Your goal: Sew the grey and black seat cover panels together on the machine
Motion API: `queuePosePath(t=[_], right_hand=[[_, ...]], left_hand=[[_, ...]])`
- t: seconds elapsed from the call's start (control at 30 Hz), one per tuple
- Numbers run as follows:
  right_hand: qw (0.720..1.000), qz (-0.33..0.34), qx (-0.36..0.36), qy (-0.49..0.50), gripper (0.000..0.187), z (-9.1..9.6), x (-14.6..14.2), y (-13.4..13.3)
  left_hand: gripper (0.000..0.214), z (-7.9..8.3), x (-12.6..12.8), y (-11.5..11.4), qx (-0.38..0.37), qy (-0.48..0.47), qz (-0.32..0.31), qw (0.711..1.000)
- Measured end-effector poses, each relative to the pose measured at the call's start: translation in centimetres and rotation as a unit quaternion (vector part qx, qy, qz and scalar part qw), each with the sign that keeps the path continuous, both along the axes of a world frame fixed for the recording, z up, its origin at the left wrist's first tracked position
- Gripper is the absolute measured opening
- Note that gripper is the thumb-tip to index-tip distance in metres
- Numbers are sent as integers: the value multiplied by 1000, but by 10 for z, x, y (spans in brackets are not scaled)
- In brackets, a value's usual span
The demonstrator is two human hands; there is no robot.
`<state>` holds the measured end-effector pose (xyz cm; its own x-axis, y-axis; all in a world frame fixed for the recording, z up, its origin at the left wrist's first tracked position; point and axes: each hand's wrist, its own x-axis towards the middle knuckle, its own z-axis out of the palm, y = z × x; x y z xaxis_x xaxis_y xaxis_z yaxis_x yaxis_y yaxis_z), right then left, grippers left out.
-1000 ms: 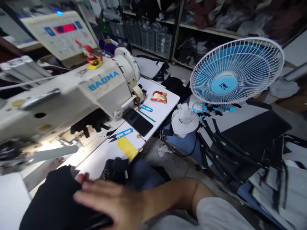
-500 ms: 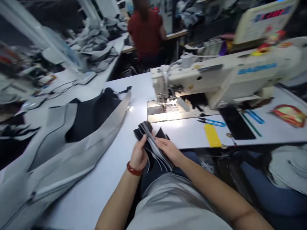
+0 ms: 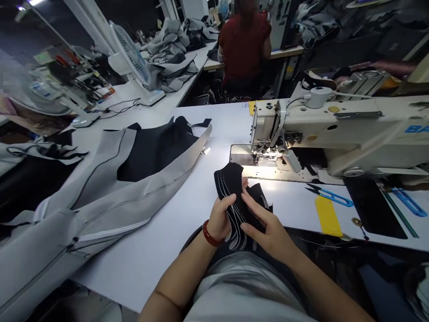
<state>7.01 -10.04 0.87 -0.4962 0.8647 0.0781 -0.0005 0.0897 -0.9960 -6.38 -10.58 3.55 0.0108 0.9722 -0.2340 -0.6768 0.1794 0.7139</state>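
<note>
A fanned stack of black fabric pieces (image 3: 229,176) with pale edges is held above the table's front edge, close to my body. My left hand (image 3: 219,219), a red-brown bracelet on its wrist, is closed around the stack's left side, thumb on top. From the right, my right hand (image 3: 273,230) grips the same stack, its index finger and thumb lying along the top piece. More black fabric (image 3: 257,193) shows just beyond my right fingers. Directly ahead is the sewing machine (image 3: 321,129), its lit needle area behind the stack.
A large grey and black fabric piece (image 3: 144,201) covers the table's left side. Blue thread snips (image 3: 331,195), a yellow piece (image 3: 326,215) and a black strip (image 3: 372,208) lie at right. Beyond are a fan (image 3: 130,53) and a person in a red top (image 3: 244,44).
My view has swung to the right-hand side less, so the scene sits further right. The stack has turned and fanned, its black face now upward; both hands stay on it.
</note>
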Motion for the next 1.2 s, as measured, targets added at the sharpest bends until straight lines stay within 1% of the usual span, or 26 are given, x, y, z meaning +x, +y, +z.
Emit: queuePosePath(t=[0.07,0.17,0.23,0.33,0.5,0.57,0.63,0.7,0.77,0.83,0.9,1.0,1.1,1.17,1.2], right_hand=[[1000,-12,20,-12,60,-3,1,0],[1000,-27,8,1,49,-9,2,4],[999,-38,14,-4,47,-12,4,6],[994,-65,69,-54,49,-15,7,8],[970,-105,174,-134,51,-15,15,8],[958,-120,208,-156,48,-14,19,8],[949,-143,226,-168,43,-13,23,7],[941,-181,226,-176,41,-13,26,6],[936,-224,201,-181,42,-13,29,4],[935,-262,173,-166,40,-15,31,3],[931,-296,161,-136,29,-17,33,3],[913,-345,186,-117,12,-22,38,4],[891,-365,227,-144,6,-21,45,7],[889,-353,241,-163,15,-17,51,8],[895,-339,238,-168,19,-15,53,9]], left_hand=[[52,-1,1,4,3,-15,-6,1000],[54,-5,4,10,-9,-38,-9,999],[54,-8,6,13,-19,-50,-7,999],[52,-12,11,17,-22,-55,-3,998],[49,-16,21,24,-44,-54,-5,998],[48,-16,25,26,-49,-55,-6,997],[50,-15,30,29,-50,-54,-16,997],[56,-14,34,30,-46,-51,-34,997],[61,-14,38,30,-44,-46,-49,997],[60,-14,43,30,-42,-40,-59,997],[54,-15,47,29,-37,-36,-65,997],[46,-17,52,27,-45,-24,-67,996],[49,-20,57,24,-32,-2,-68,997],[49,-22,59,23,-3,16,-74,997],[48,-23,61,23,8,25,-80,996]])
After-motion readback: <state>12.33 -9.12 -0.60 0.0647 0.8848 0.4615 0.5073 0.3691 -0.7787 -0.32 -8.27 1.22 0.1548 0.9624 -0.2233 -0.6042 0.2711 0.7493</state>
